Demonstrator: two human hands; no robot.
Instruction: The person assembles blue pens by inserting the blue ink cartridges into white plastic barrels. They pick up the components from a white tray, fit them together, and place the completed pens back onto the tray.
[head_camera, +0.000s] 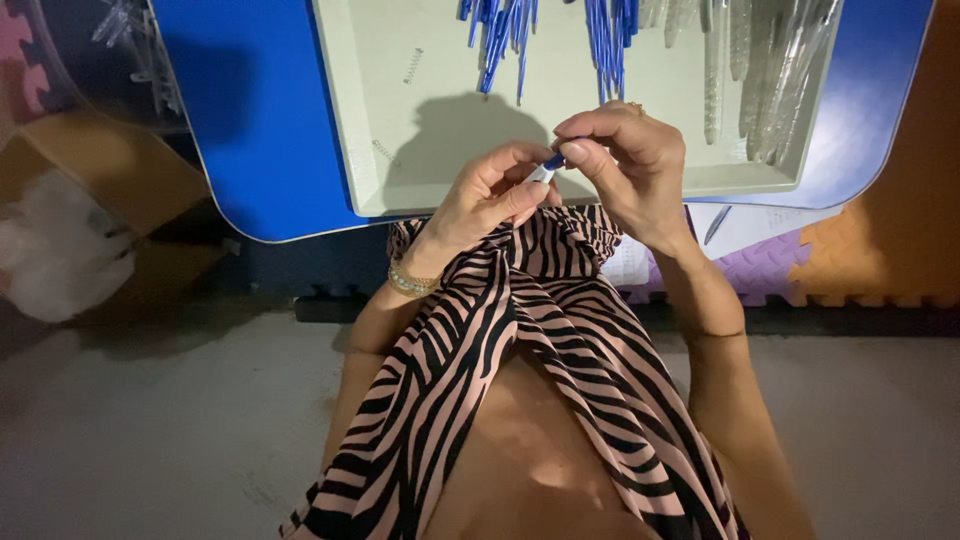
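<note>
Both hands meet over the near edge of the pale green tray (360, 150): left hand (490, 195) and right hand (625, 160) each pinch a small blue-and-white pen part (548, 167), apparently slanting between the fingertips.

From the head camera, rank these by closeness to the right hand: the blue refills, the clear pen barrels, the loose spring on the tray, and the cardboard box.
From the right hand, nearest first:
1. blue refills, straight above it at the tray's top edge.
2. clear pen barrels, up and to the right; close to the refills' rank.
3. loose spring, left side of the tray.
4. cardboard box, far left, off the table.
</note>
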